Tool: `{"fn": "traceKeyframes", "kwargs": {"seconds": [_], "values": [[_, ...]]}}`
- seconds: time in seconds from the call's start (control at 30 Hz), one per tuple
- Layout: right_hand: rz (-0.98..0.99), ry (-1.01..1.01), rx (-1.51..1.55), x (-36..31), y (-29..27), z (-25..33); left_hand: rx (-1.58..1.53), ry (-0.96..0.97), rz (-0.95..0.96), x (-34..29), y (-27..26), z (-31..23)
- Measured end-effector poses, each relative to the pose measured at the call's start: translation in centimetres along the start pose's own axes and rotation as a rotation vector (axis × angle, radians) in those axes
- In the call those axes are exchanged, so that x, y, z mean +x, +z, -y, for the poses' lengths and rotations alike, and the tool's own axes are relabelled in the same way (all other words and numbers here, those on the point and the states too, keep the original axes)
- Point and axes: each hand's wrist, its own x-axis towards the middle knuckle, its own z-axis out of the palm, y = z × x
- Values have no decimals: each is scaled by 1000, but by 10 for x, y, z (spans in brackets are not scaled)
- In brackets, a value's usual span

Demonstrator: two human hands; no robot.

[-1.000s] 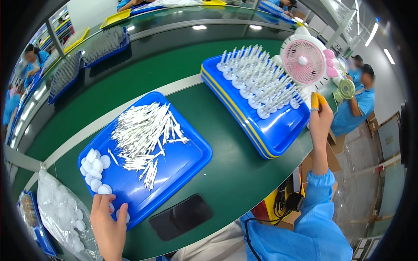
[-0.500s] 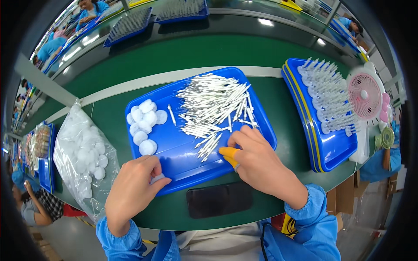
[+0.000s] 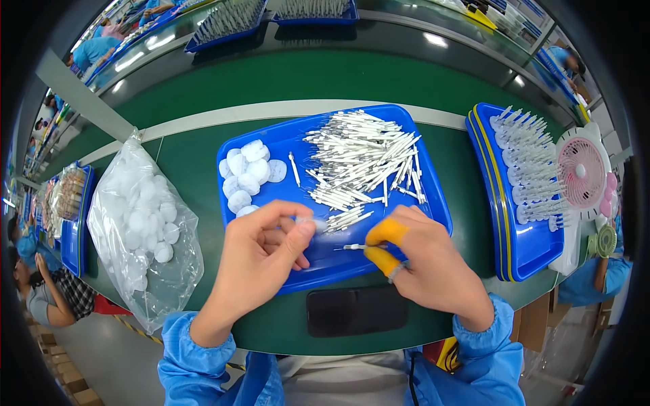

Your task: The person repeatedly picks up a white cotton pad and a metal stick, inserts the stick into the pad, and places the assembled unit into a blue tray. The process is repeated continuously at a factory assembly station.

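Observation:
My left hand is closed, pinching a translucent white disc between thumb and forefinger above a blue tray. My right hand, with yellow finger covers on thumb and forefinger, pinches a thin white stick part with a fine wire end pointing left. Held apart, disc and stick face each other over the tray's near part. In the tray lie a heap of similar white sticks at the right, one lone stick, and a cluster of white discs at the left.
Left of the tray lies a clear plastic bag of white discs. A dark phone rests by the near table edge. At right, stacked trays hold upright disc-and-stick pieces beside a pink fan. Other people sit further off.
My left hand has lifted a disc from the tray's near left and moved right. My right hand has drawn back from the sticks with one pinched. The whole view has shifted slightly.

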Motion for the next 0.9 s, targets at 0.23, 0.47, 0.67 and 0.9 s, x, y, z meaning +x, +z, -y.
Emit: {"fn": "traceKeyframes", "kwargs": {"seconds": [0.23,0.47,0.67,0.9], "values": [[-110,-47,43,-13,27,6,-64,20,38,-8,25,10],[-124,-47,62,-18,39,-5,101,117,-8,-7,28,15],[-127,36,119,-15,37,-6,267,154,-41,-10,29,18],[-134,44,77,-15,37,-3,309,215,-62,-9,30,19]]}}
